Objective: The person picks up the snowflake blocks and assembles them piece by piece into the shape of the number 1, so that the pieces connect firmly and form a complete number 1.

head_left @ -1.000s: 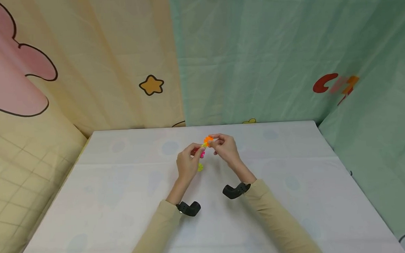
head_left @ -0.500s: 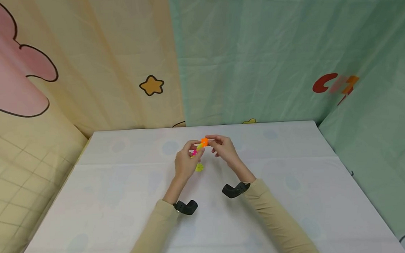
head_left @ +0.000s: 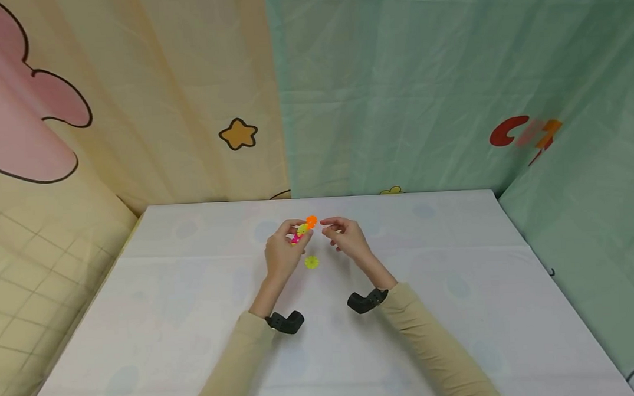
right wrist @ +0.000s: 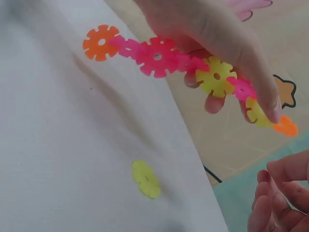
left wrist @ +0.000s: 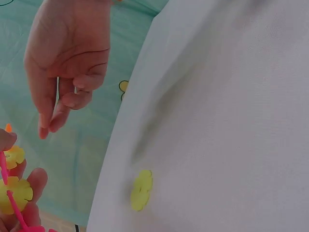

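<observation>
A chain of notched plastic snowflake discs in orange, pink and yellow, slotted edge to edge, hangs above the table in my left hand. The thumb and fingers pinch it near its far end, where an orange disc sticks out past the fingertips. My right hand hovers just right of that orange disc, apart from it, with fingers loosely bent and nothing between them. Below the hands, a single yellow-green snowflake disc lies on the table; the left wrist view shows this loose disc too.
A white-covered table lies under both arms. Patterned curtains, yellow on the left and green on the right, stand behind its far edge. Both wrists wear a black camera mount.
My right hand has let go of the orange disc at the chain's end. The left hand has moved left with the chain, opening a gap between the hands and uncovering the loose disc.
</observation>
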{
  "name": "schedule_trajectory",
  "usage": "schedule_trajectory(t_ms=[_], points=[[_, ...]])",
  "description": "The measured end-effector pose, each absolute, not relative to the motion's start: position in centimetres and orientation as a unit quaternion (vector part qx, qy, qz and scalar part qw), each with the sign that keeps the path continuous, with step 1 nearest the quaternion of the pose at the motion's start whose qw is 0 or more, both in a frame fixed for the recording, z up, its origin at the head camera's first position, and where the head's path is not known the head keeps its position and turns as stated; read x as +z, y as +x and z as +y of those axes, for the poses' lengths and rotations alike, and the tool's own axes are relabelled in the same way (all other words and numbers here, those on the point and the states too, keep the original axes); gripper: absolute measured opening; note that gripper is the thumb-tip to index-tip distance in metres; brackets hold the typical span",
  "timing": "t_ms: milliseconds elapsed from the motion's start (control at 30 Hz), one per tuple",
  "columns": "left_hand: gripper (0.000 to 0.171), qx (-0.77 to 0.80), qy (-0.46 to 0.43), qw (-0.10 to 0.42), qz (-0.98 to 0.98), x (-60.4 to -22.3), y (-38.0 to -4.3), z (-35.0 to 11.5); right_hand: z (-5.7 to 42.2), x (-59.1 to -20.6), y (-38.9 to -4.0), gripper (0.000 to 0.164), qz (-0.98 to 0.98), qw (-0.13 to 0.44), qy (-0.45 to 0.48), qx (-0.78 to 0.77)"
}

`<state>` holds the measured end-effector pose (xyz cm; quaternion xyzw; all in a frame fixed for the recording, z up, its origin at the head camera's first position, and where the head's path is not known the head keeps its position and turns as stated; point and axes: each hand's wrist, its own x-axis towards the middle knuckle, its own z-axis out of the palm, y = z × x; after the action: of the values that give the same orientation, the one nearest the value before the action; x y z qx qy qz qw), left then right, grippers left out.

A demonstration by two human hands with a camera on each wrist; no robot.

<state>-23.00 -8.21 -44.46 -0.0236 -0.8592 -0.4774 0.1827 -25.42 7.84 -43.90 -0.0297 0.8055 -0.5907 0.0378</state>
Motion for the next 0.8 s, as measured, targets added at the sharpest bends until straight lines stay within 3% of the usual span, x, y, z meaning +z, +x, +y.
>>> schedule_trajectory(t_ms=[200,533,800], points=[[0.027,-0.503,-0.031,0.186,-0.844,-44.5,-22.9,-8.9,7.4,-45.4,-25.5,0.029,0.841,0.028,-0.042,-0.539],[0.029,-0.531,-0.032,0.161,-0.831,-44.4,-22.5,-9.3,6.5,-46.8,-25.3,0.035,0.9,0.108,-0.069,-0.416],[0.027,-0.554,-0.047,0.155,-0.817,-44.2,-22.4,-9.4,5.8,-46.6,-24.8,0.035,0.926,0.109,-0.098,-0.348]])
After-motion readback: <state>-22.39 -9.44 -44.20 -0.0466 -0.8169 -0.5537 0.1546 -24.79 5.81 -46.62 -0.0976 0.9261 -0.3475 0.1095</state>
